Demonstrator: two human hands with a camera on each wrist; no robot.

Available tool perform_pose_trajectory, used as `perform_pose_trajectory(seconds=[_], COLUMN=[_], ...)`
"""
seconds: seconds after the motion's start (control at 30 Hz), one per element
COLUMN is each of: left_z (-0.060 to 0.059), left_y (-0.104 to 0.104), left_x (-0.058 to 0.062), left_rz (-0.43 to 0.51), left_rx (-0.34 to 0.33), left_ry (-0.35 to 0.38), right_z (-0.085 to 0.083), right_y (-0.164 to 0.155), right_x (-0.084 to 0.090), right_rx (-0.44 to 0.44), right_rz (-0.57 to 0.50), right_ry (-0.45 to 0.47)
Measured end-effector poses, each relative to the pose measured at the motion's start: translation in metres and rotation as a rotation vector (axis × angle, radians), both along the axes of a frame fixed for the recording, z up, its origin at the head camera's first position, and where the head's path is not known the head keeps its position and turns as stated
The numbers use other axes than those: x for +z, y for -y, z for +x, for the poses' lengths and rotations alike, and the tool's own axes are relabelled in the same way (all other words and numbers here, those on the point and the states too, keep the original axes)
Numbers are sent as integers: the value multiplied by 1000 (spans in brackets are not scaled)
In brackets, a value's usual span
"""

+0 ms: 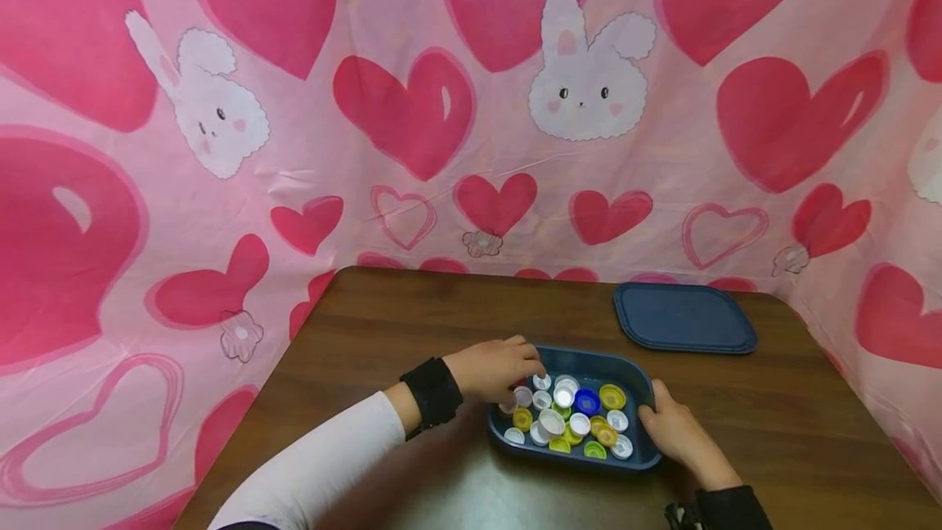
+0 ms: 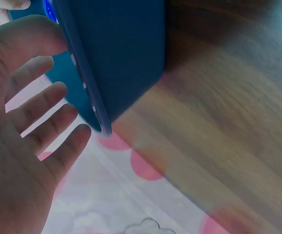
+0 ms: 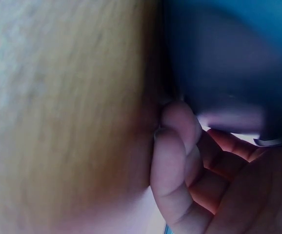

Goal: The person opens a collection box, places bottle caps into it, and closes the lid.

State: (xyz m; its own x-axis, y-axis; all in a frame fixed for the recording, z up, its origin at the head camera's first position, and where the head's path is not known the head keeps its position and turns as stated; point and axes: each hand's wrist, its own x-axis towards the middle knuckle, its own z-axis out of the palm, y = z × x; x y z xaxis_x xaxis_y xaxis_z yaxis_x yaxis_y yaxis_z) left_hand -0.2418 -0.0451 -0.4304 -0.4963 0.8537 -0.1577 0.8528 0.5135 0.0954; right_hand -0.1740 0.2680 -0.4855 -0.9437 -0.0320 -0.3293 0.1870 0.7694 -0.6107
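Observation:
A dark blue tray (image 1: 642, 387) near the table's front edge holds several bottle caps (image 1: 565, 419) in white, yellow, green and blue. My left hand (image 1: 524, 370) reaches over the tray's far left corner, just above the caps. In the left wrist view this hand (image 2: 31, 122) has straight, spread fingers beside the tray's outer wall (image 2: 126, 48) and holds nothing. My right hand (image 1: 673, 430) grips the tray's right side, thumb on the rim. In the right wrist view its fingers (image 3: 177, 151) curl against the tray's wall (image 3: 229, 58).
A dark blue lid (image 1: 684, 317) lies flat at the back right of the brown wooden table (image 1: 412, 325). Pink cloth with hearts and rabbits (image 1: 471, 105) hangs behind and along both sides of the table.

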Motion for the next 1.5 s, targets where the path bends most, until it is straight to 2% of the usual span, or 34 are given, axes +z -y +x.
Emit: perform_pose_trajectory(seconds=[0.2, 0.4, 0.53, 0.83, 1.0, 1.27, 1.5], left_z=[1, 3, 8, 23, 35, 43, 46], left_y=[23, 50, 68, 104, 117, 127, 131], left_x=[5, 6, 5, -7, -17, -28, -39], left_rz=[55, 137, 157, 122, 108, 78, 68], left_rx=[41, 114, 167, 258, 268, 306, 303], left_ry=[-73, -29, -5, 51, 69, 158, 168], right_z=[-2, -2, -2, 0, -1, -1, -2], right_y=[-2, -4, -3, -3, -2, -2, -1], right_x=[0, -2, -3, -2, -2, -2, -2], right_rx=[4, 3, 2, 13, 11, 7, -3], right_rz=[-8, 1, 0, -2, 4, -1, -5], right_ry=[3, -10, 1, -4, 7, 20, 39])
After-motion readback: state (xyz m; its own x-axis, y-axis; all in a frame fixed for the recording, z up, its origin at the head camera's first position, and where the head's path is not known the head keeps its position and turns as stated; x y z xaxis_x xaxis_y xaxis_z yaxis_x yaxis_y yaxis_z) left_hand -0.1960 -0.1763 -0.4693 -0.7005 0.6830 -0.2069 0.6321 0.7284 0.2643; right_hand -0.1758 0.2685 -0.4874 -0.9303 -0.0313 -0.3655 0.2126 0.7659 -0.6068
